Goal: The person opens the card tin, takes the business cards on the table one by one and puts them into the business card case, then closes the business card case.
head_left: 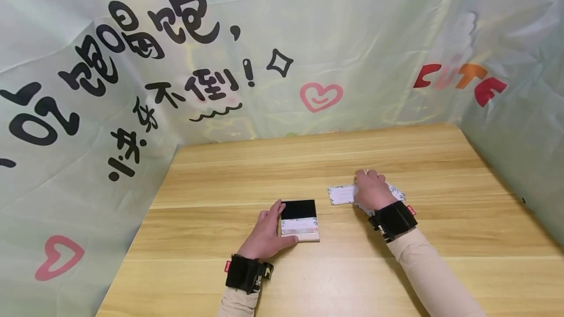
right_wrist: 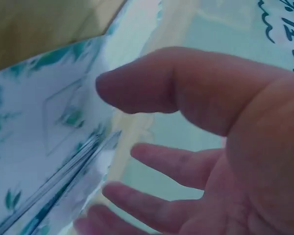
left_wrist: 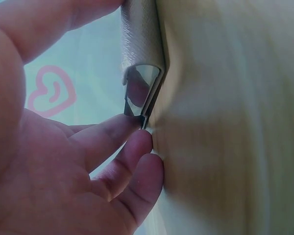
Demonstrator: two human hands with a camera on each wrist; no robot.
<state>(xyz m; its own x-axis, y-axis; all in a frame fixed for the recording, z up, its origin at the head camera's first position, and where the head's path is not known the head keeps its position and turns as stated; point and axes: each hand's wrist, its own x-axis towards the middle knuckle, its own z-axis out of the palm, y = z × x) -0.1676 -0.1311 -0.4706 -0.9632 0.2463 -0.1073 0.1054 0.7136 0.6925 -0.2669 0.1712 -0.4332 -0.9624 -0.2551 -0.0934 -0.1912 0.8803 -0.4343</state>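
Near the middle of the table in the head view, my left hand (head_left: 264, 238) holds an open business card case (head_left: 298, 208) by its left side, thumb at the near corner and fingers at the far one. A card (head_left: 299, 224) with a leafy border lies inside. The left wrist view shows the case's textured pale cover (left_wrist: 141, 36) and shiny metal end (left_wrist: 142, 88) against the fingers. Farther right, my right hand (head_left: 373, 192) reaches over several loose white cards (head_left: 340, 194) with leafy borders, partly hiding them. In the right wrist view its thumb and fingers are spread beside the overlapping cards (right_wrist: 36, 117).
The wooden table (head_left: 211, 229) extends around both hands. A pale fabric backdrop (head_left: 374, 62) with printed lettering and hearts rises behind it and along both sides. Each wrist wears a black strap with a camera.
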